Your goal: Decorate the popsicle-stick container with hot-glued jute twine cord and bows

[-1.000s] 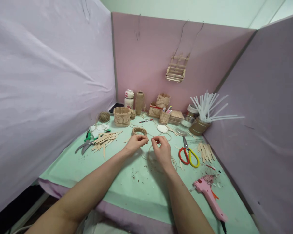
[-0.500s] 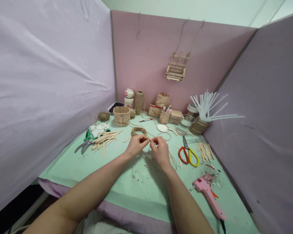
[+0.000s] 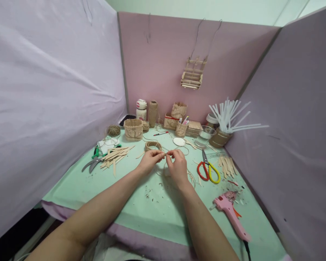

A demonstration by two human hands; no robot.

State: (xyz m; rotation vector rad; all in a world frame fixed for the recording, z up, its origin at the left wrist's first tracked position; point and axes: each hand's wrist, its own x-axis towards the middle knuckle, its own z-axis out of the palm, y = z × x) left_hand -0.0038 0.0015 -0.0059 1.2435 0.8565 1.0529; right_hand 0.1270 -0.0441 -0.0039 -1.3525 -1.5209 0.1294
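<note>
Near the middle of the green-covered table, my left hand (image 3: 150,161) and my right hand (image 3: 177,166) are close together, fingertips almost meeting. Each pinches a thin brown twine (image 3: 165,154) between thumb and fingers. Loose loops of the same twine (image 3: 190,178) trail on the cloth beside and below my right hand. Just behind my left hand lies a round coil of brown cord (image 3: 153,145). A white oval disc (image 3: 179,141) rests beyond my right hand.
Red-and-yellow scissors (image 3: 208,170) and a pink glue gun (image 3: 232,215) lie at the right. Wooden sticks (image 3: 114,158) and pruning shears (image 3: 93,164) are at the left. Along the back stand a woven basket (image 3: 133,129), a glass bowl (image 3: 205,136) and a jar of white glue sticks (image 3: 220,138).
The whole view has shifted slightly. My right hand's fingers have changed their pose a little around the twine; both hands remain close together.
</note>
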